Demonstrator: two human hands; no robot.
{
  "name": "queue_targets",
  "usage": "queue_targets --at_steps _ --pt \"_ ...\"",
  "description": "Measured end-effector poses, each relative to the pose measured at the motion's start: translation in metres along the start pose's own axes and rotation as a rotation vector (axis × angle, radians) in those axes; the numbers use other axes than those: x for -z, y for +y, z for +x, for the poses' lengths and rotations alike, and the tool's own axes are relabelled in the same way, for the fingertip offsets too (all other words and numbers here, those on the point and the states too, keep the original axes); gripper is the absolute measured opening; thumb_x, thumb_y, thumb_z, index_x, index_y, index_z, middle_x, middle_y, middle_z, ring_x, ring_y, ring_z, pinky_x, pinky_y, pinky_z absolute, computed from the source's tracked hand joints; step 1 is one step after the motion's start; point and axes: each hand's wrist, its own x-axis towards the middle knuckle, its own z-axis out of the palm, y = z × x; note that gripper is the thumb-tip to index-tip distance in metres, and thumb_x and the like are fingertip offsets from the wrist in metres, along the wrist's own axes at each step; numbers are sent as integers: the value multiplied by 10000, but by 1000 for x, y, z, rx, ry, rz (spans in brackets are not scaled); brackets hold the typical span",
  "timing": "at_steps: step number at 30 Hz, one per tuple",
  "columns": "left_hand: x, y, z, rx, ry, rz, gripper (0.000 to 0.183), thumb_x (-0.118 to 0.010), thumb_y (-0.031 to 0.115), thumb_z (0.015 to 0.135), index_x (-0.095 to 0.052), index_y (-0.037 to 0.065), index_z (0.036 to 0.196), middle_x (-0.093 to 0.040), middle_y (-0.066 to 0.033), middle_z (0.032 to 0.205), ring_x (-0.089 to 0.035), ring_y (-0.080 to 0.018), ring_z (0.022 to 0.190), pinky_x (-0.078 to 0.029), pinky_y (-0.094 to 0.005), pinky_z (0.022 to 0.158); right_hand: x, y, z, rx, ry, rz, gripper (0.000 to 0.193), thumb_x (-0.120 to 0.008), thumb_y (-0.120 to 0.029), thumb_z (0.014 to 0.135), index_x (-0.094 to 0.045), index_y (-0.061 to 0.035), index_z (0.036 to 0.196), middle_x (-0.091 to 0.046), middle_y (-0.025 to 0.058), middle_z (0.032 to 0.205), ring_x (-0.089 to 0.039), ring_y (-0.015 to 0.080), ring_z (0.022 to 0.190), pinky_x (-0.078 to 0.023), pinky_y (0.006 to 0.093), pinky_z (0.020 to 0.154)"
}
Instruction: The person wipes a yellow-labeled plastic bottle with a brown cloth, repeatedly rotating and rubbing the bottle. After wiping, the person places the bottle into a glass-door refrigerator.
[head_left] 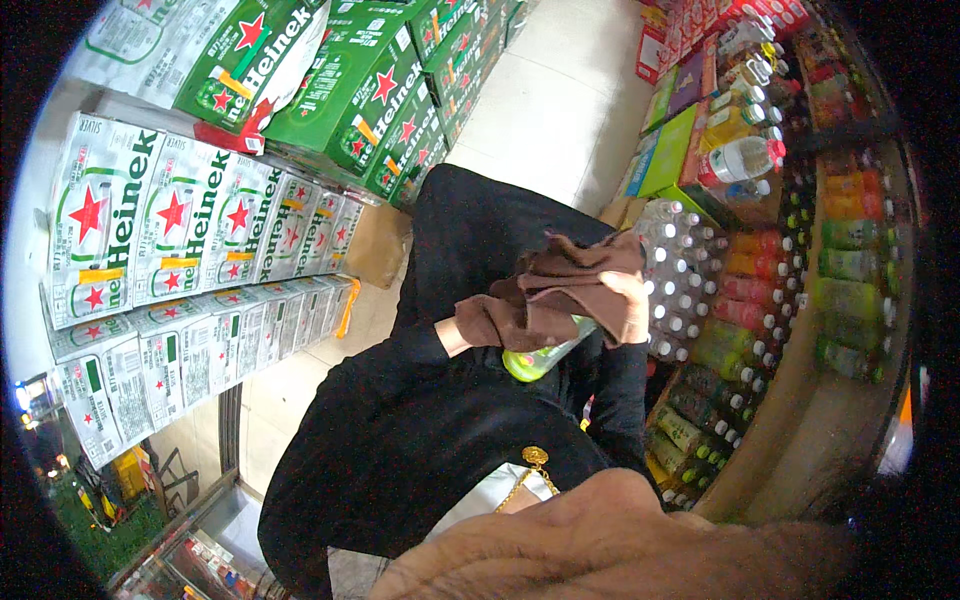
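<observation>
A brown cloth [545,300] is bunched in front of my body, draped over a clear bottle [548,358] with a bright green end. The bottle lies tilted, its lower part poking out beneath the cloth and its other end covered. My right hand [630,300] grips the cloth at its right side, around the covered end of the bottle. My left hand [455,336] goes in under the cloth's left side; only the wrist and part of the hand show, and its fingers are hidden.
Stacked green beer cartons [350,95] and silver-white beer cartons [170,215] line the left. Along the right, clear water bottles [672,270] and shelves of colourful drink bottles [740,290] curve around. Pale floor tiles [530,110] run between them. A cardboard box [380,245] sits beside the cartons.
</observation>
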Motion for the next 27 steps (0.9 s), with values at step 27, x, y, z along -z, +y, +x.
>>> queue_targets --at_steps 27 --pt "30 44 -9 -123 -350 14 256 -501 218 948 -632 64 1106 -653 -81 1121 -654 -215 939 -580 -322 693 -25 17 14 467 303 -1065 803 -794 -112 713 -335 -10 1365 -515 154 1255 -525 225 1149 -412 355 1012"
